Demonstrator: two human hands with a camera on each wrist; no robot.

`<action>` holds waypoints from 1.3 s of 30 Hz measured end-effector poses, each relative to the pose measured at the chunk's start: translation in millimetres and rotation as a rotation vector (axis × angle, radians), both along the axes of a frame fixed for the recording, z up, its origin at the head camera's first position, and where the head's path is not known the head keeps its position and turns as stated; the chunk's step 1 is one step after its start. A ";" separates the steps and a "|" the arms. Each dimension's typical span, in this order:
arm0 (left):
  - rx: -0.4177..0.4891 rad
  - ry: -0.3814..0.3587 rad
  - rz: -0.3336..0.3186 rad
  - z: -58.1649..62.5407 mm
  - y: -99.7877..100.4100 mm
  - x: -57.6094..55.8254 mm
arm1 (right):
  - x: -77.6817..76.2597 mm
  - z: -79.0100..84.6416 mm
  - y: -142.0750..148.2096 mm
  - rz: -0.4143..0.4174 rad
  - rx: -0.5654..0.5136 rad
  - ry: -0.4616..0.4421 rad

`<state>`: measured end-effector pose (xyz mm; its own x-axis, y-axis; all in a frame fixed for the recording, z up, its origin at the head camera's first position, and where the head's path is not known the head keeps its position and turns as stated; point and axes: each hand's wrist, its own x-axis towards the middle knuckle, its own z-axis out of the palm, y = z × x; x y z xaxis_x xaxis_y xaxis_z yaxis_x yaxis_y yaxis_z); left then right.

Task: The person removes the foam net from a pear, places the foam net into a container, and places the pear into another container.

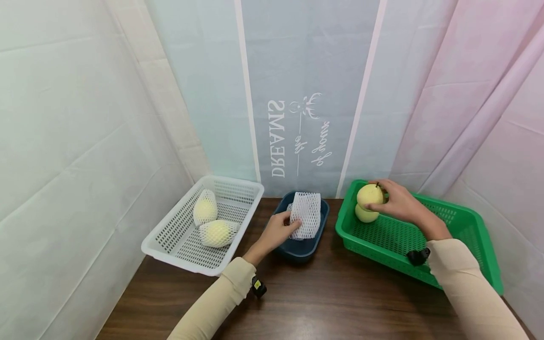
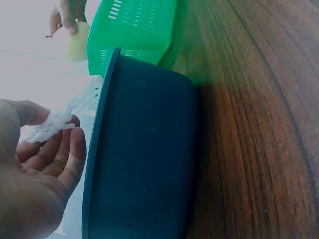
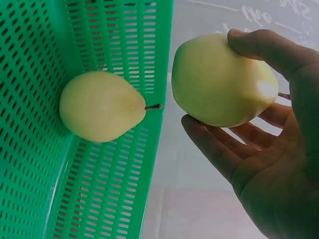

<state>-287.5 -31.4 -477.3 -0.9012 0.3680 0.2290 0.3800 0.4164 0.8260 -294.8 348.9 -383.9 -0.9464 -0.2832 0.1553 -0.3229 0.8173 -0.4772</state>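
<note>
My left hand (image 1: 281,230) pinches a white foam net sleeve (image 1: 307,215) between thumb and fingers, over the dark blue tray (image 1: 300,258). More white netting shows behind that sleeve in the tray. In the left wrist view the thumb presses the netting (image 2: 50,127) against the fingers. My right hand (image 1: 397,202) grips a yellow-green pear (image 1: 369,196) above the green basket (image 1: 382,248). The thumb and fingers curl round the pear (image 3: 219,82) in the right wrist view. A second pear (image 3: 99,106), stem showing, lies in the basket below.
On the left stands a white basket (image 1: 148,248) with two pears in foam nets, an upper one (image 1: 206,210) and a lower one (image 1: 218,233). All containers rest on a brown wooden table (image 1: 323,302). A printed curtain (image 1: 306,56) hangs right behind them.
</note>
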 end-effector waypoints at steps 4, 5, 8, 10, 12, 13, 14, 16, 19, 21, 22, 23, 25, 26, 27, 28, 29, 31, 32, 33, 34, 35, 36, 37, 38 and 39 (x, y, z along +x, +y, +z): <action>-0.004 -0.020 -0.008 -1.1 1.2 -3.4 | -2.4 -0.9 4.4 -0.009 -0.001 -0.013; -0.005 -0.024 -0.009 -1.0 1.6 -4.1 | -2.7 -0.8 4.9 -0.010 -0.001 -0.013; -0.005 -0.032 -0.020 -0.9 2.7 -5.8 | -3.9 -0.7 6.9 -0.008 0.001 -0.011; -0.009 -0.033 -0.021 -1.0 3.1 -7.1 | -5.1 -1.4 8.7 -0.007 0.005 -0.014; -0.009 -0.035 -0.025 -1.1 3.3 -8.2 | -6.7 -2.5 10.8 -0.006 0.005 -0.016; -0.009 -0.038 -0.027 -1.4 3.4 -8.8 | -7.7 -3.2 12.2 -0.007 0.007 -0.017; -0.008 -0.041 -0.028 -1.7 3.4 -9.5 | -8.5 -4.0 13.1 -0.009 0.009 -0.016; 0.003 -0.047 -0.031 -3.0 3.6 -11.1 | -10.5 -5.1 16.1 -0.013 0.015 -0.013; 0.018 -0.057 -0.032 -4.9 3.9 -13.3 | -13.2 -6.8 20.9 -0.019 0.027 -0.008; 0.019 -0.063 -0.032 -6.2 4.1 -14.5 | -14.1 -7.4 23.3 -0.025 0.027 -0.010; 0.014 -0.066 -0.034 -6.6 4.1 -14.8 | -14.4 -7.9 24.4 -0.027 0.028 -0.013; 0.010 -0.069 -0.036 -7.3 4.3 -15.2 | -14.9 -8.2 25.8 -0.028 0.031 -0.017; -0.003 -0.075 -0.037 -8.2 4.4 -16.1 | -15.2 -8.6 27.7 -0.030 0.034 -0.023; -0.008 -0.078 -0.036 -8.5 4.5 -16.6 | -15.5 -8.9 28.8 -0.029 0.035 -0.027; -0.012 -0.082 -0.037 -8.7 4.5 -16.9 | -15.9 -9.1 30.1 -0.025 0.038 -0.032; -0.019 -0.085 -0.035 -8.9 4.5 -17.3 | -16.2 -9.2 31.4 -0.023 0.037 -0.036; -0.024 -0.089 -0.033 -9.1 4.4 -17.7 | -16.0 -9.1 32.3 -0.022 0.034 -0.041; -0.033 -0.099 -0.030 -9.3 4.4 -18.6 | -15.4 -8.5 34.2 -0.023 0.027 -0.052; -0.038 -0.105 -0.030 -9.5 4.5 -19.1 | -15.2 -8.3 35.3 -0.023 0.025 -0.057; -0.043 -0.110 -0.029 -9.5 4.5 -19.4 | -14.9 -7.9 36.4 -0.024 0.023 -0.061; -0.048 -0.115 -0.029 -9.6 4.6 -19.9 | -14.5 -7.8 37.4 -0.025 0.023 -0.063; -0.052 -0.120 -0.030 -9.7 4.8 -20.2 | -14.2 -7.6 38.3 -0.025 0.026 -0.065; -0.059 -0.123 -0.031 -9.6 5.2 -20.7 | -14.1 -7.6 39.6 -0.026 0.028 -0.066; -0.064 -0.126 -0.033 -9.6 5.5 -21.2 | -14.3 -7.8 41.1 -0.026 0.030 -0.066; -0.067 -0.129 -0.035 -9.5 5.8 -21.7 | -14.7 -8.2 42.4 -0.028 0.033 -0.069; -0.071 -0.134 -0.036 -9.4 6.3 -22.3 | -15.1 -8.4 43.8 -0.032 0.034 -0.072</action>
<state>-309.8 -25.1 -486.7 -0.9078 0.4117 0.0804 0.2844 0.4634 0.8393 -309.9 392.7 -392.3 -0.9634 -0.2566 0.0774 -0.2622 0.8429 -0.4698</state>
